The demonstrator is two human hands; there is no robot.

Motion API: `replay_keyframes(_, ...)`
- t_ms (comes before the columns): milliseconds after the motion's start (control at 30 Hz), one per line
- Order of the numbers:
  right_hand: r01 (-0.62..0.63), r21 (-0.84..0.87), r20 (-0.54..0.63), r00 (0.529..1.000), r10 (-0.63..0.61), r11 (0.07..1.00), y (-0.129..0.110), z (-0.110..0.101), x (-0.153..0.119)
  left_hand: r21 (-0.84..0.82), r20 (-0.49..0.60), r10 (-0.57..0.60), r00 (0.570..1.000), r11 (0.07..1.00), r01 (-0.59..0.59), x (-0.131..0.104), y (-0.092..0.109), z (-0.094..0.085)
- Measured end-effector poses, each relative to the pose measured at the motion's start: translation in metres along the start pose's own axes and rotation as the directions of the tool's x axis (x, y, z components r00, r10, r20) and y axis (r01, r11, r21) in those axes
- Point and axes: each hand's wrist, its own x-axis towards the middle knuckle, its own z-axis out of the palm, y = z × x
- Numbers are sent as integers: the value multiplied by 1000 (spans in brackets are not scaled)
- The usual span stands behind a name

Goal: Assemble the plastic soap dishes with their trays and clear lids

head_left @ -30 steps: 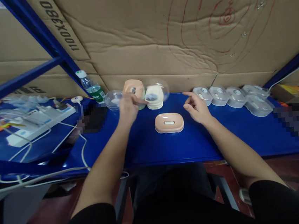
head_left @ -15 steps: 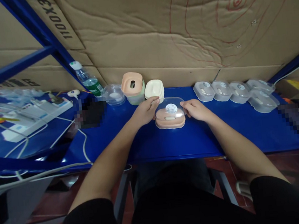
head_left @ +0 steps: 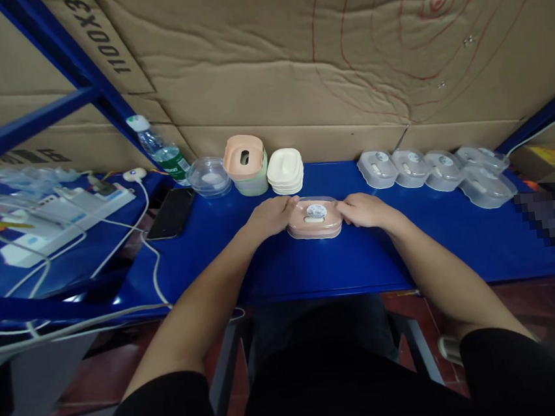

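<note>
On the blue table in front of me sits a low pink plastic box (head_left: 315,234) with a white oblong piece at its middle. A clear plastic lid (head_left: 316,211) bearing a round printed label rests over it. My left hand (head_left: 274,215) is closed on the left end of the lid, and my right hand (head_left: 363,211) pinches its right end. Whether the lid's rim is fully seated I cannot tell. Just behind the left hand stands a stack of cream lids (head_left: 286,171). Beside it, a pink slotted piece (head_left: 244,157) tops a stack of pale containers.
Clear lids (head_left: 210,176) and a water bottle (head_left: 170,158) stand at the back left, near a phone (head_left: 171,213). Farther left are a power strip (head_left: 70,224) and loose cables. Several clear-lidded boxes (head_left: 443,169) line the back right, before a cardboard wall (head_left: 243,54).
Both hands have moved down with the clear lid. It was tilted up above the pink box and now lies flat over it.
</note>
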Motion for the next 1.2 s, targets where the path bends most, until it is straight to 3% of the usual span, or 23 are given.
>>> replay_keyframes(167, 4, -32, 15, 1000, -3, 999, 3, 1, 0, 46, -28, -13, 1000, 999, 14, 1, 0, 2)
replay_keyframes(267, 9, -91, -160, 987, -23, 996, 5, 2, -1, 34, -31, -24, 999, 999, 25, 2, -2, 3)
replay_keyframes(333, 80, -99, -373, 921, -112, 992, 5, 2, -4, -39, -34, -34, 999, 999, 33, 4, -4, 5)
replay_keyframes(400, 270, -116, -507, 811, -291, 956, 2, 3, -7, -171, -37, -46, 998, 984, 39, 7, -6, 8)
replay_keyframes(467, 474, -176, -494, 716, -493, 863, -4, 6, -10, -327, -30, -63, 998, 944, 49, 10, -8, 10)
replay_keyframes(500, 535, -207, -446, 693, -566, 819, -7, 9, -12, -394, -24, -66, 998, 918, 51, 12, -9, 11)
replay_keyframes(567, 570, -262, -337, 702, -627, 779, -11, 15, -12, -477, -31, -60, 998, 878, 37, 13, -11, 12)
replay_keyframes(633, 516, -307, -278, 755, -594, 800, -9, 19, -11, -485, -74, -28, 997, 874, -12, 13, -11, 11)
replay_keyframes(733, 294, -339, -357, 839, -411, 894, 3, 17, -10, -379, -146, 30, 989, 921, -85, 9, -10, 9)
replay_keyframes(800, 126, -326, -483, 829, -280, 937, 13, 11, -12, -267, -177, 68, 982, 957, -115, 7, -9, 7)
replay_keyframes(867, 49, -296, -609, 760, -228, 954, 19, 3, -15, -161, -185, 109, 977, 977, -139, 6, -10, 7)
replay_keyframes(933, 74, -264, -677, 696, -239, 962, 18, -3, -17, -95, -165, 146, 976, 982, -163, 6, -11, 7)
replay_keyframes(967, 112, -246, -680, 688, -254, 963, 16, -4, -17, -75, -149, 158, 976, 982, -171, 6, -11, 8)
replay_keyframes(1100, 338, -187, -553, 740, -383, 922, 8, 5, -6, -27, -82, 175, 981, 984, -178, 5, -12, 9)
replay_keyframes(1200, 474, -150, -458, 744, -486, 867, 15, 14, 10, -9, -84, 164, 983, 986, -166, 5, -11, 8)
